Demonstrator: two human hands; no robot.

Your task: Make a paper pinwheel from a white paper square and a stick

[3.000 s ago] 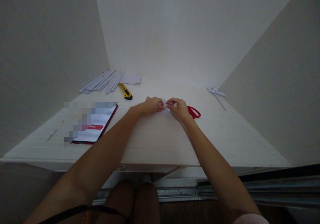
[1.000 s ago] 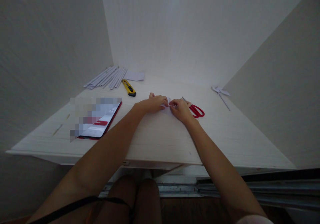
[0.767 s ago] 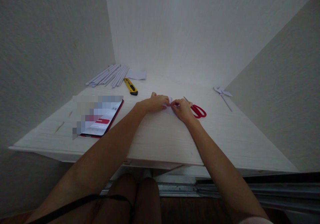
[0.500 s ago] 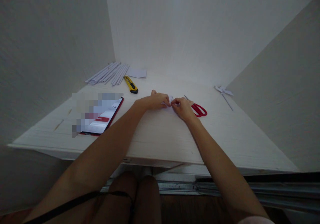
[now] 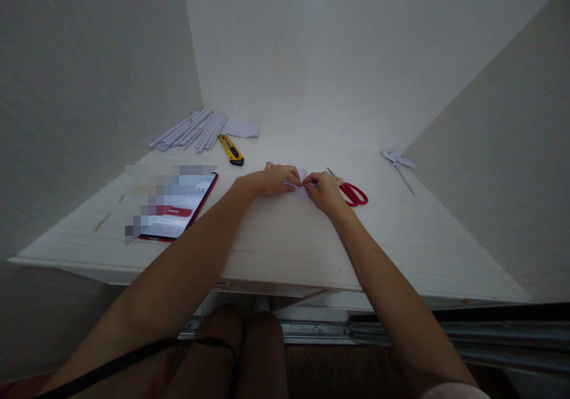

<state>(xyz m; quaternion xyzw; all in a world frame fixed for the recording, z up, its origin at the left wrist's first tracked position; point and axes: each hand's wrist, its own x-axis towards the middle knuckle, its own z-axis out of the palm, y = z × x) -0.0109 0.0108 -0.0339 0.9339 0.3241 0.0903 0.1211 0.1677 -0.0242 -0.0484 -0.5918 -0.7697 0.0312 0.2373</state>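
Both my arms reach forward, bare forearms converging toward the middle. My left hand [image 5: 272,180] lies palm down, fingers curled, thumb lifted at the far side. My right hand [image 5: 324,189] sits just beside it, fingertips pinched together and nearly meeting the left's.
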